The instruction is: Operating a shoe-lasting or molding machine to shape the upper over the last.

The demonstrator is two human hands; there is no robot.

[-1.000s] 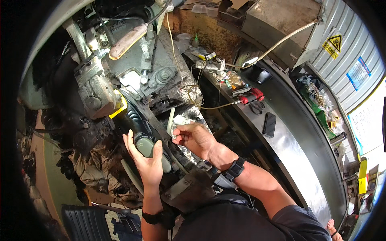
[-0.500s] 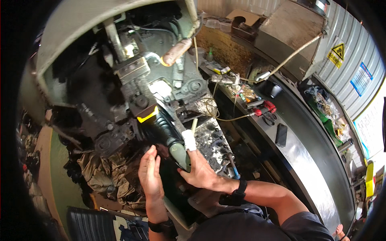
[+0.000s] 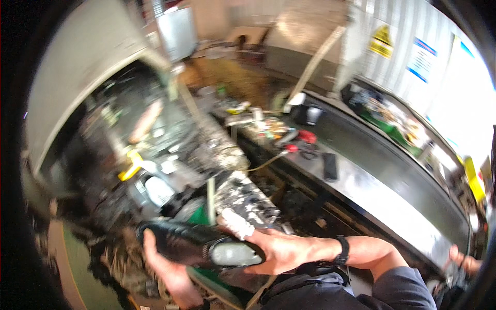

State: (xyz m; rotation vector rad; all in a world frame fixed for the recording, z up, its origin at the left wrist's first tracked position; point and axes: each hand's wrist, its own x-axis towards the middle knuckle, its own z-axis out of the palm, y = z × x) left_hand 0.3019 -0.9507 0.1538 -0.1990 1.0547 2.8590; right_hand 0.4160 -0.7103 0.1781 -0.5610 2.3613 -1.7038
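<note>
The right hand (image 3: 281,250) is clamping one end of a black shoe (image 3: 181,245), its fingers lying along the far side and its thumb pressing near the closer edge. A pale green plate (image 3: 235,254) is showing in the shoe's opening, just beside that thumb. The left hand (image 3: 168,271) is touching the opposite end of the shoe from beneath and from the left; its fingers are partly hiding behind the shoe, so I cannot tell how firmly they are closing. The shoe is lying crosswise between the two hands, close in front of the person's body.

A white wrap (image 3: 237,225) is covering a finger of the right hand, and a dark band (image 3: 341,251) is circling that wrist. Just beyond the grip, a pale stick (image 3: 211,200) is standing out near the wrapped finger. To the left of the grip, crumpled cloth (image 3: 121,266) is lying in a heap.

Farther ahead and to the left, a yellow piece (image 3: 132,165) is sitting on a blurred machine, with a brown handle (image 3: 146,121) showing above it. Ahead and to the right of the grip, a black phone (image 3: 330,166) is resting on a metal bench (image 3: 372,199), and a red tool (image 3: 307,136) is lying beyond it. Well apart at far right, another person's hand (image 3: 467,262) is showing.
</note>
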